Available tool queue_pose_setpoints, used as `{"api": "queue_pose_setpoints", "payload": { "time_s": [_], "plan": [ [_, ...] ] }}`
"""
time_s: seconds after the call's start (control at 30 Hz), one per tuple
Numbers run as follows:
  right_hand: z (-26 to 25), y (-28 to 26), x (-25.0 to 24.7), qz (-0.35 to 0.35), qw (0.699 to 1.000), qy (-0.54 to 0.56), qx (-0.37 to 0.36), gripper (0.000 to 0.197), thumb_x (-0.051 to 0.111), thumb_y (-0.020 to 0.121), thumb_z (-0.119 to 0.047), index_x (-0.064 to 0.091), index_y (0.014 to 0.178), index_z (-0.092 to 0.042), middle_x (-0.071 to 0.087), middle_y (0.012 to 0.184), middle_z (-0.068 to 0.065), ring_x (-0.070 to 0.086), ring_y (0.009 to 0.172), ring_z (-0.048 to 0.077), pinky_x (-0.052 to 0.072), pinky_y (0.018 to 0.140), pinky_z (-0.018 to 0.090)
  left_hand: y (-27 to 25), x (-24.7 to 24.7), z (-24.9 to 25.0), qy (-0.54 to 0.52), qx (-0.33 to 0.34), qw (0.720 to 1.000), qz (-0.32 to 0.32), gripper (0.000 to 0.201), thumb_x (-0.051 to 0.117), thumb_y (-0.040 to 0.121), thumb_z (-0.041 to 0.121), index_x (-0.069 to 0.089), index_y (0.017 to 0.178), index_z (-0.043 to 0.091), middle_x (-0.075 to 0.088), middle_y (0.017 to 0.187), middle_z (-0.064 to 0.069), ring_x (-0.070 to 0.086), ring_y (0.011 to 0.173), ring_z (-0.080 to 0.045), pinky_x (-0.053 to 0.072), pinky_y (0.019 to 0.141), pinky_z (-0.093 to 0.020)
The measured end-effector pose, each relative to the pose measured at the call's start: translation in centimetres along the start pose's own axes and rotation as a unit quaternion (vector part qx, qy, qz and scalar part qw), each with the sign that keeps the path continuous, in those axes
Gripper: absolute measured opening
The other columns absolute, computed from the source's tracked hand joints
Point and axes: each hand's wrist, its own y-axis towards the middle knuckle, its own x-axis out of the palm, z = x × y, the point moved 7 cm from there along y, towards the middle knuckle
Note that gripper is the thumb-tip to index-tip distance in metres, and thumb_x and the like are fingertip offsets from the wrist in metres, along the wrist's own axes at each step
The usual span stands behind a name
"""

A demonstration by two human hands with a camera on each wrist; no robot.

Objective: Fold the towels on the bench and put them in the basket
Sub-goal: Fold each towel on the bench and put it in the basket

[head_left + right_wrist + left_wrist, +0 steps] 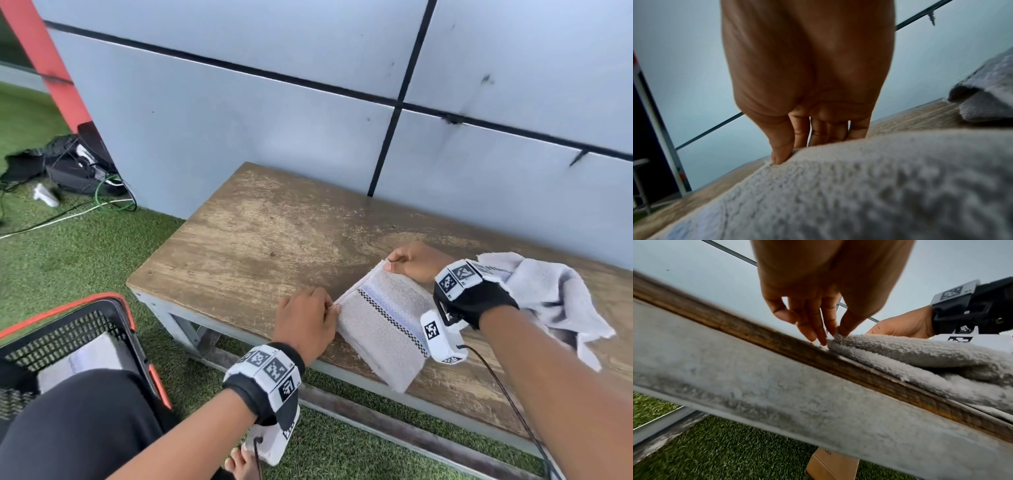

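Note:
A folded grey towel (380, 325) with a black checkered stripe lies near the front edge of the wooden bench (260, 233). My left hand (306, 320) pinches its near-left corner between thumb and fingers; the left wrist view shows this hand (830, 335) on the towel (900, 353) at the bench edge. My right hand (411, 262) pinches the far corner; in the right wrist view the thumb of that hand (781, 155) presses on the towel (859, 186). A second, crumpled grey towel (555, 301) lies on the bench to the right.
A black basket (85, 329) with an orange rim stands on the grass at lower left, a folded towel (89, 356) inside it. A grey panel wall (308, 102) backs the bench. Bags and cables (75, 168) lie on the grass far left. My knee (75, 428) hides part of the basket.

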Motion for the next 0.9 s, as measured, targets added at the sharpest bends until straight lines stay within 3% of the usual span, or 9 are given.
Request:
{"api": "queue_pose_setpoints", "payload": {
  "time_s": [0.13,0.2,0.27,0.37,0.47,0.6,0.73,0.9],
  "plan": [
    [-0.7,0.4,0.7,0.002,0.999,-0.046,-0.007,0.023,0.057,0.092,-0.019,0.066,0.108,-0.005,0.066,0.107,0.002,0.055,0.089,0.01,0.042,0.085,0.024,0.1,0.0,-0.2,-0.009,-0.003,1.0,-0.004,0.015,0.046,0.093,0.041,0.048,0.088,0.027,0.052,0.085,0.013,0.047,0.083,-0.01,0.034,0.092,-0.03],
    [-1.1,0.1,0.6,0.008,0.999,-0.052,-0.015,0.024,0.057,0.091,-0.019,0.062,0.113,-0.009,0.059,0.083,-0.01,0.051,0.076,0.005,0.044,0.08,0.023,0.2,-0.1,-0.3,-0.032,0.001,0.999,-0.005,0.011,0.05,0.092,0.038,0.047,0.091,0.028,0.056,0.083,0.013,0.051,0.08,-0.01,0.036,0.087,-0.029],
    [-1.3,-0.4,0.6,0.003,0.998,-0.056,-0.021,0.024,0.057,0.091,-0.018,0.06,0.114,-0.011,0.041,0.068,-0.017,0.042,0.064,-0.003,0.038,0.071,0.02,0.6,-0.1,-0.2,-0.051,0.007,0.999,-0.013,0.009,0.054,0.091,0.034,0.049,0.092,0.027,0.06,0.082,0.012,0.056,0.076,-0.009,0.043,0.078,-0.026],
    [-0.5,-2.0,0.6,-0.012,0.998,-0.066,-0.008,0.02,0.055,0.092,-0.019,0.063,0.109,-0.012,0.053,0.079,-0.014,0.049,0.079,0.002,0.033,0.082,0.021,1.5,0.2,-0.3,-0.082,-0.007,0.996,-0.044,0.004,0.058,0.09,0.027,0.059,0.09,0.024,0.063,0.083,0.009,0.059,0.076,-0.009,0.05,0.071,-0.026],
    [1.7,-4.5,1.3,-0.013,0.998,-0.068,0.011,0.017,0.057,0.092,-0.022,0.064,0.103,-0.011,0.058,0.095,-0.007,0.052,0.087,0.006,0.035,0.075,0.018,2.3,0.7,0.2,-0.12,0.016,0.989,-0.084,0.003,0.061,0.089,0.021,0.063,0.087,0.022,0.065,0.088,0.008,0.059,0.083,-0.009,0.051,0.078,-0.027],
    [4.7,-8.6,2.2,-0.02,0.999,-0.014,0.032,0.017,0.059,0.09,-0.026,0.065,0.098,-0.012,0.062,0.082,-0.011,0.057,0.067,0.003,0.038,0.056,0.008,2.3,1.4,1.8,-0.123,0.066,0.985,-0.105,0.004,0.061,0.089,0.019,0.065,0.089,0.019,0.066,0.091,0.007,0.059,0.085,-0.01,0.052,0.081,-0.032],
    [6.2,-10.7,1.9,0.016,0.999,0.014,0.039,0.022,0.063,0.087,-0.029,0.06,0.107,-0.02,0.062,0.074,-0.005,0.06,0.066,0.007,0.041,0.062,0.017,1.8,1.6,3.5,-0.07,0.136,0.983,-0.103,0.014,0.053,0.092,0.018,0.062,0.103,0.021,0.065,0.103,0.006,0.056,0.087,-0.01,0.05,0.083,-0.031],
    [6.0,-11.8,1.7,0.057,0.997,0.048,0.025,0.026,0.067,0.084,-0.023,0.055,0.107,-0.025,0.063,0.084,-0.001,0.055,0.07,0.002,0.039,0.058,0.009,1.9,1.4,5.2,-0.014,0.212,0.973,-0.092,0.022,0.053,0.092,0.025,0.064,0.111,0.024,0.063,0.11,0.011,0.055,0.101,-0.007,0.038,0.103,-0.035]
  ]
}}
